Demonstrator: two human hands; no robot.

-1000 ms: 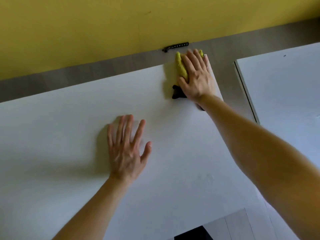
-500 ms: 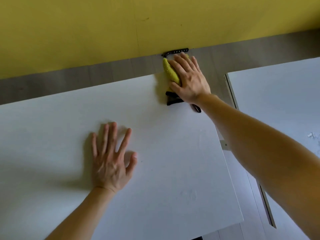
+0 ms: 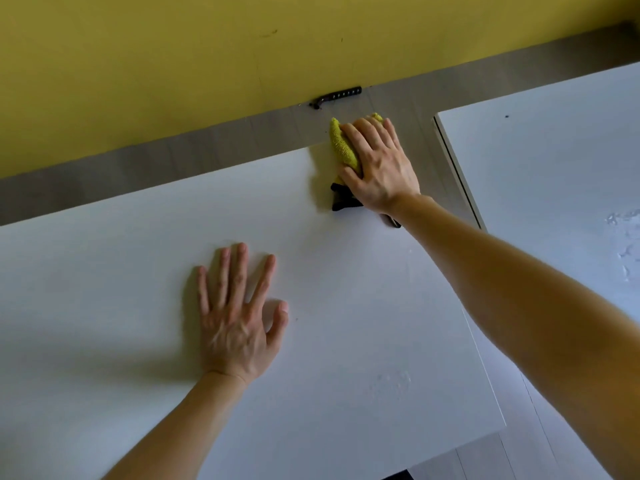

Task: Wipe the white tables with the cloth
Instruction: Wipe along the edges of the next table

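Note:
A large white table [image 3: 104, 306] fills most of the view. At its far right corner my right hand [image 3: 379, 164] presses flat on a yellow cloth [image 3: 341, 147] with a black edge, fingers straight over it. The cloth overhangs the table's far edge a little. My left hand [image 3: 239, 313] rests flat on the tabletop near the middle, fingers spread, holding nothing. A second white table [image 3: 540, 174] stands to the right, separated by a narrow gap.
A yellow wall [image 3: 173, 64] runs along the back above a strip of grey floor [image 3: 173, 150]. A black perforated bar [image 3: 337, 96] lies at the wall's foot. Droplets or flecks [image 3: 623, 237] mark the right table. Faint smears [image 3: 391, 382] show near the front.
My right hand with the cloth has stayed at the far right corner, shifting only slightly along the edge. My left hand has stayed flat. The camera view has swung sideways.

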